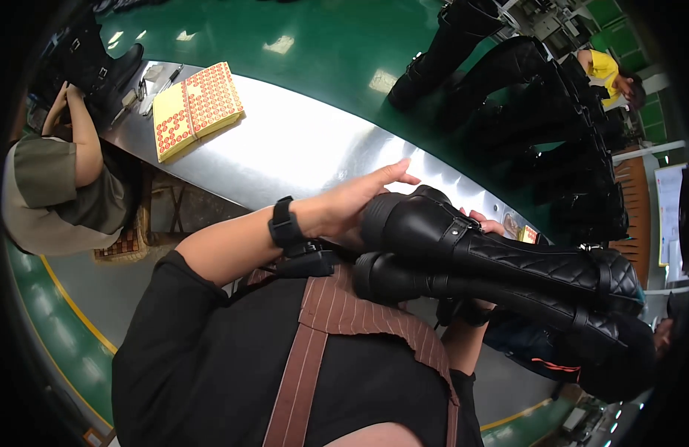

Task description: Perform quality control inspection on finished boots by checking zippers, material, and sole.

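Observation:
Two tall black boots (426,231) lie on their sides in front of my chest, one above the other, shafts pointing right. They have quilted panels, straps and metal buckles. My left hand (355,203) is against the sole end of the upper boot, thumb and a finger reaching past it; its other fingers are hidden behind the boot. My right hand (487,223) comes from under the boots, its fingertips curling over the far side of the upper boot's ankle. The rest of that hand is covered by the boots.
A metal worktable (307,127) curves across ahead, bearing a banded yellow stack of sheets with red round stickers (198,110). Tools and pens lie left of it. More black boots (501,82) stand at the far right. A co-worker (69,179) sits left by another boot (99,63).

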Action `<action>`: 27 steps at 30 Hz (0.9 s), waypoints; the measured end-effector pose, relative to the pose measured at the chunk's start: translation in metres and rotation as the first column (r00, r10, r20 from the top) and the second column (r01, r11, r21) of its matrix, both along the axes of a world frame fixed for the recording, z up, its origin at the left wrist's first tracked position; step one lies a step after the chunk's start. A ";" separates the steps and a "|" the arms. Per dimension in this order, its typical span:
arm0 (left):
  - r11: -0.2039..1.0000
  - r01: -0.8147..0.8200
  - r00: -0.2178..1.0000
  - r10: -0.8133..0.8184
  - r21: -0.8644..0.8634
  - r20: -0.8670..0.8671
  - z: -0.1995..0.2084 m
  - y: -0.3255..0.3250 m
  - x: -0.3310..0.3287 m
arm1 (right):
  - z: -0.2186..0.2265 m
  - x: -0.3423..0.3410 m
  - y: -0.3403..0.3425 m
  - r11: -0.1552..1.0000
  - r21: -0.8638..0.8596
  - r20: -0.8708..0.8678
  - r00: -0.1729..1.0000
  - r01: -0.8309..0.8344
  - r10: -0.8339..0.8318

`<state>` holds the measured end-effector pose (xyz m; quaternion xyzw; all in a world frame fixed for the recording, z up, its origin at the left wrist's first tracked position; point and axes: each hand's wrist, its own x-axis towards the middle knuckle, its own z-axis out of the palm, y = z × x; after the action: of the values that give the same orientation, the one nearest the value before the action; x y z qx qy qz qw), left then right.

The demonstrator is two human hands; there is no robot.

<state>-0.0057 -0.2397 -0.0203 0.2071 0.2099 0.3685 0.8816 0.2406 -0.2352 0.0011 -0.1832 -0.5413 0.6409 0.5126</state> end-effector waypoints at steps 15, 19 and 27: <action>0.856 -0.094 0.860 0.327 0.509 -0.391 0.015 -0.002 -0.005 | -0.013 0.009 0.016 0.939 0.318 0.362 0.899 0.130 -0.247; 0.936 -0.185 0.844 0.307 0.300 -0.440 0.014 0.010 -0.007 | -0.002 0.002 0.009 0.889 0.382 0.408 0.818 0.251 -0.406; 0.341 0.258 0.547 0.720 0.904 -0.428 0.000 0.005 -0.004 | 0.020 -0.021 0.015 0.857 0.351 0.723 0.473 0.376 -0.504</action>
<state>-0.0093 -0.2344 -0.0204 0.7550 0.3693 0.4244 0.3369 0.2200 -0.2198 0.0213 -0.5437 -0.6896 0.2960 0.3758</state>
